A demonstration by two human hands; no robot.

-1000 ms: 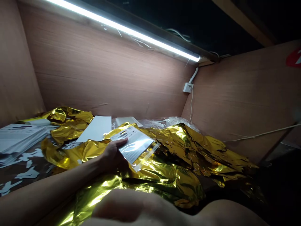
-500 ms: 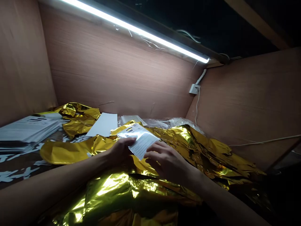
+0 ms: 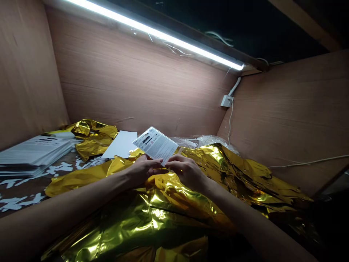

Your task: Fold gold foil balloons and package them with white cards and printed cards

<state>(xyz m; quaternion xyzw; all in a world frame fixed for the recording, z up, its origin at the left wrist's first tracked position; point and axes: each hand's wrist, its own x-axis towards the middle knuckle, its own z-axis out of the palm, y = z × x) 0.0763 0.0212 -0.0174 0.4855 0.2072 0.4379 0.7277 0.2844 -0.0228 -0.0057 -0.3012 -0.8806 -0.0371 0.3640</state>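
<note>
Survey of the work area, left to right.

At the far left, a stack of printed white sheets [image 3: 32, 154] lies on a dark mat with a white pattern [image 3: 19, 191]. To its right is a crumpled piece of gold metallic foil [image 3: 94, 140]. Beyond that, a plain white card [image 3: 121, 145] lies flat, with its right end just behind the held item.

At centre, the left hand [image 3: 143, 169] and right hand [image 3: 187, 173] meet above a large gold foil sheet [image 3: 163, 218], with both forearms extending over it. The left fingers [image 3: 154, 163] are closed on the lower edge of a clear plastic packet containing a printed white card [image 3: 155, 145]. The right fingers [image 3: 174, 160] are closed on its lower right edge. The packet is held tilted, clear of the foil, with its printed face and black barcode toward the camera.

Further right, folds of gold foil [image 3: 245, 174] rise against a wood-veneer side panel [image 3: 283, 120], which a white cable [image 3: 308, 162] crosses low down. On the rear wood-veneer panel [image 3: 136, 80], an LED strip light [image 3: 155, 32] runs along the top. A white wall box [image 3: 226, 101] sits near the corner.
</note>
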